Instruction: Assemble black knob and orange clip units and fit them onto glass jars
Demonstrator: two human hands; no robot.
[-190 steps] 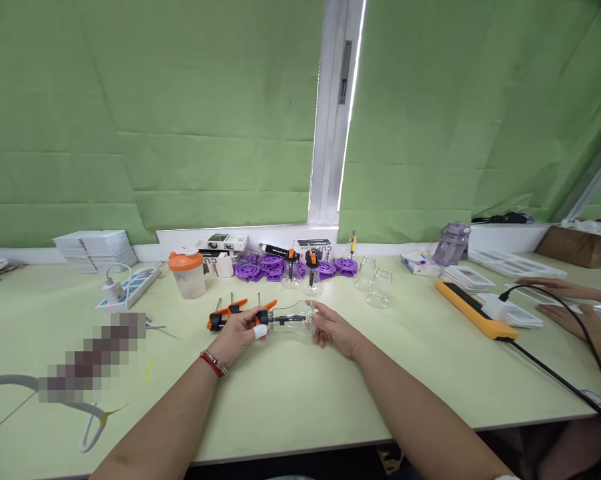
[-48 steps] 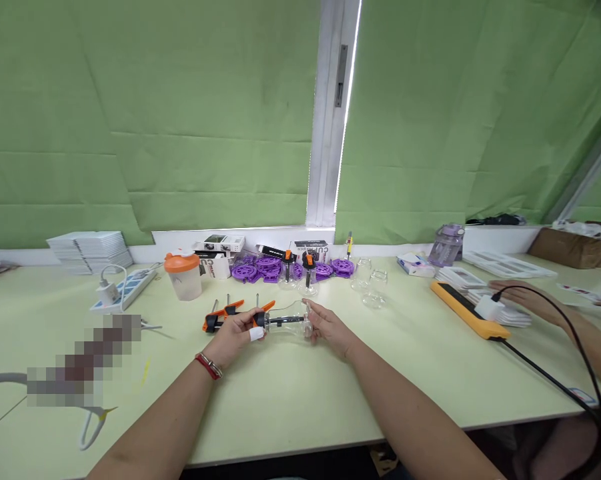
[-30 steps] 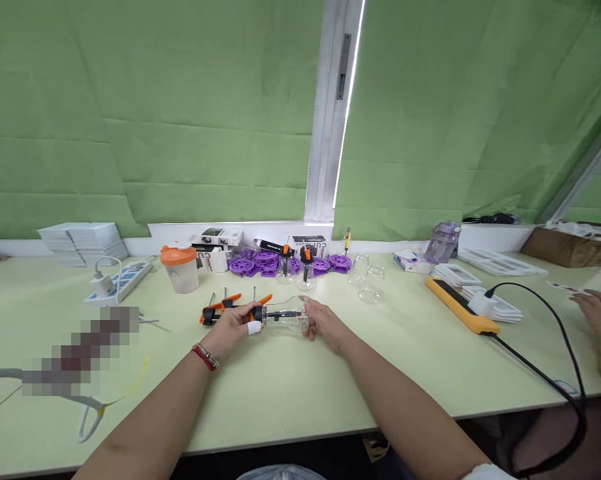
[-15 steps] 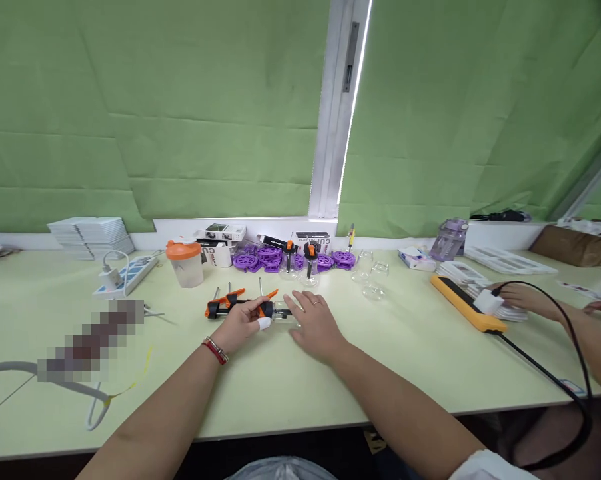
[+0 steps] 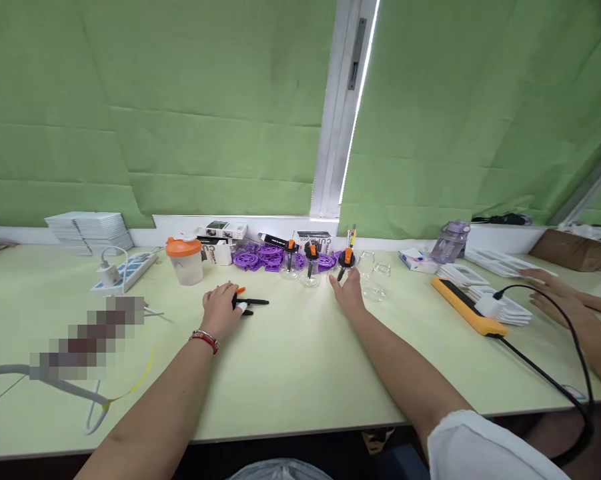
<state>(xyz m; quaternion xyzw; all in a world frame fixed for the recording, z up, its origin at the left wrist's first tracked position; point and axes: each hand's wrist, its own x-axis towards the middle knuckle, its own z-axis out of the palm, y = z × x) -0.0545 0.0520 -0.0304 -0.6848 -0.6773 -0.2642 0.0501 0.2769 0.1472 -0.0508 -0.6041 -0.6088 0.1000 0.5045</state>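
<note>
My right hand [image 5: 350,293] has its fingers closed round the lower part of a small glass vessel whose black and orange lid [image 5: 347,257] shows above them. That vessel stands at the right end of a row, beside two more clear glass vessels [image 5: 310,272] with the same kind of lids and black stems inside. On the table to the left, my left hand [image 5: 221,310] is closed over loose black-and-orange lids with black stems [image 5: 256,302]. The palm hides most of them. A white wrap covers one fingertip of that hand.
Purple plastic wheels [image 5: 247,260] and small boxes [image 5: 225,231] line the back. Clear glasses [image 5: 375,287] stand right of my right hand. An orange-lidded cup [image 5: 186,261], a hanger [image 5: 80,387], and an orange power strip [image 5: 467,307] lie around. Another person's hands [image 5: 560,300] are far right.
My right hand has moved forward and right with the lidded glass vessel, now standing in the row. My left hand has let go of it and moved left onto the loose lids.
</note>
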